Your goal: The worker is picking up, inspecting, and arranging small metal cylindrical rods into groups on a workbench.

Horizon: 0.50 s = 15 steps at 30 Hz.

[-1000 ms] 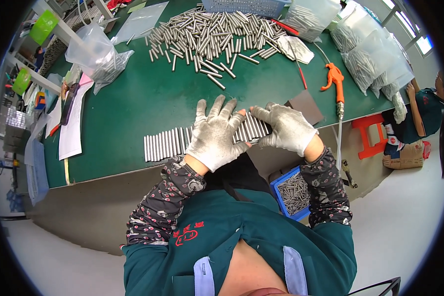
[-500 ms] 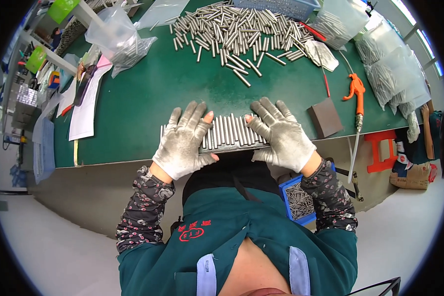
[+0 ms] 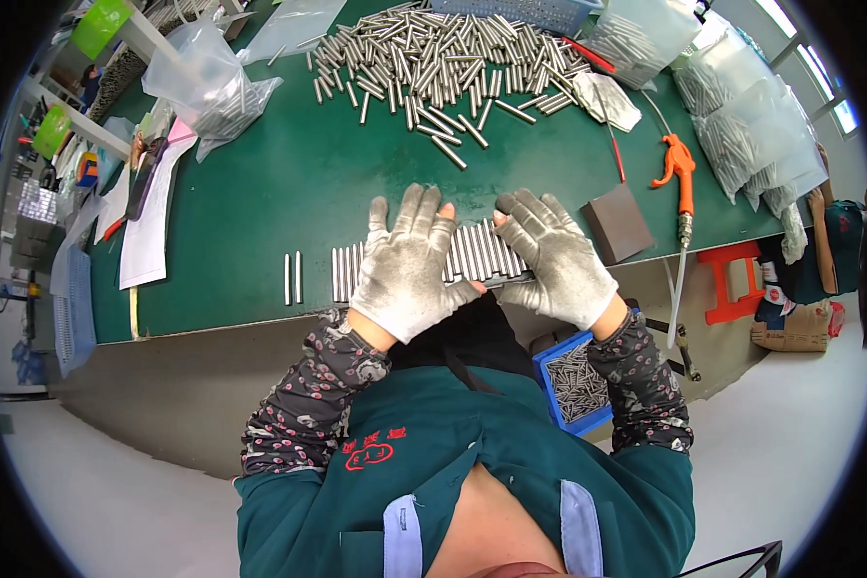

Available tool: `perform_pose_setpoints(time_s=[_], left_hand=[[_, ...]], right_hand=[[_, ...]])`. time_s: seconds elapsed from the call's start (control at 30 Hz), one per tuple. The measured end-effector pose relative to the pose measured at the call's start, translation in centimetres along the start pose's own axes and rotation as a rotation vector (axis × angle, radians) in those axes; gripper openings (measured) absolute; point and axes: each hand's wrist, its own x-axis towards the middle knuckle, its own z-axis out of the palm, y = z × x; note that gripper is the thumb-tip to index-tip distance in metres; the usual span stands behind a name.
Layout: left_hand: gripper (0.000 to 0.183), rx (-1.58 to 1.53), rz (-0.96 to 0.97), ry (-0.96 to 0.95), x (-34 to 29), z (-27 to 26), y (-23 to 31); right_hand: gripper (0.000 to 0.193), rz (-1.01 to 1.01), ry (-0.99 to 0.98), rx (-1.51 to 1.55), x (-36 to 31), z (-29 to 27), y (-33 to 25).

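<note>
Clock reference: centre on the row, 12 o'clock pointing away from the wearer.

Change noted: one second earlier, the row of slim, silvery metal pins (image 3: 474, 252) ran unbroken to its 9 o'clock end. By this frame two silvery metal pins (image 3: 299, 277) stood apart at 9 o'clock, with bare tabletop between them and the rest. The left hand had moved toward 3 o'clock from its place half a second before, narrowing the space between the hands. Judged: the sweep drew most of the row along and left the pair behind, so the line was no longer continuous.

Hands: the left hand (image 3: 409, 260), in a greyed white fabric glove with bare index and thumb tips, lay flat over the row's middle, fingers extended toward 12, thumb spread toward 4. The right hand (image 3: 556, 262), gloved alike, lay open at the row's 3 o'clock end, fingers pointing toward 11. The hands were apart, pins showing between them; neither was clamped on anything. Pressure under the palms could not be told.

Surroundings: the row lay along the near edge of the green tabletop (image 3: 231, 231). A loose heap of similar pins (image 3: 443, 63) sat at 12; a brown rectangular block (image 3: 617, 224) lay between 2 and 3, just beyond the right hand.
</note>
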Motion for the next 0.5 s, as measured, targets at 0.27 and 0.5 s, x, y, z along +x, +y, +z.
perform_pose_setpoints(time_s=[0.27, 0.5], left_hand=[[0.070, -0.010, 0.034, 0.009, 0.1, 0.9, -0.1], [0.075, -0.032, 0.048, 0.116, -0.6, -0.4, -0.4]], right_hand=[[0.077, 0.027, 0.015, 0.007, 0.6, 0.1, -0.6], [0.079, -0.004, 0.020, 0.080, 1.1, 0.8, -0.3]])
